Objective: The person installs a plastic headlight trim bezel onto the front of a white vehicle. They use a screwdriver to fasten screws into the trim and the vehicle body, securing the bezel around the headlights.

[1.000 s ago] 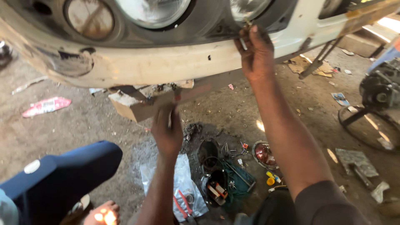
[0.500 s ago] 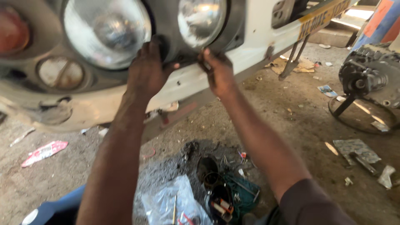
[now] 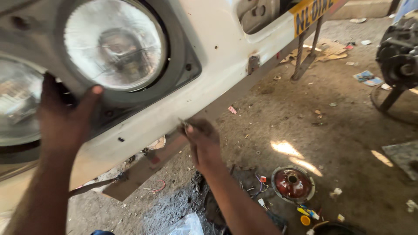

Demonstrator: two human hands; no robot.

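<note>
A white vehicle front panel point(image 3: 217, 56) fills the upper left, with a round headlight point(image 3: 114, 45) set in a dark surround point(image 3: 185, 65). My left hand point(image 3: 65, 119) grips the lower left edge of that surround, thumb pressed on its rim. My right hand point(image 3: 202, 139) is closed around a small thin tool point(image 3: 183, 124) whose tip touches the panel's lower edge. A second round lamp point(image 3: 15, 104) shows at the far left, partly behind my left hand.
On the dirt floor lie a red round lamp shell point(image 3: 292, 183), small yellow parts point(image 3: 307, 215), loose wires point(image 3: 257, 185) and a plastic bag point(image 3: 187, 225). A dark engine-like machine point(image 3: 398, 56) stands at the right. A metal strut point(image 3: 305, 52) props the panel.
The view has swung left and closer to the panel. My left hand shifted to the surround's left edge; my right hand dropped lower, to the panel's bottom edge.
</note>
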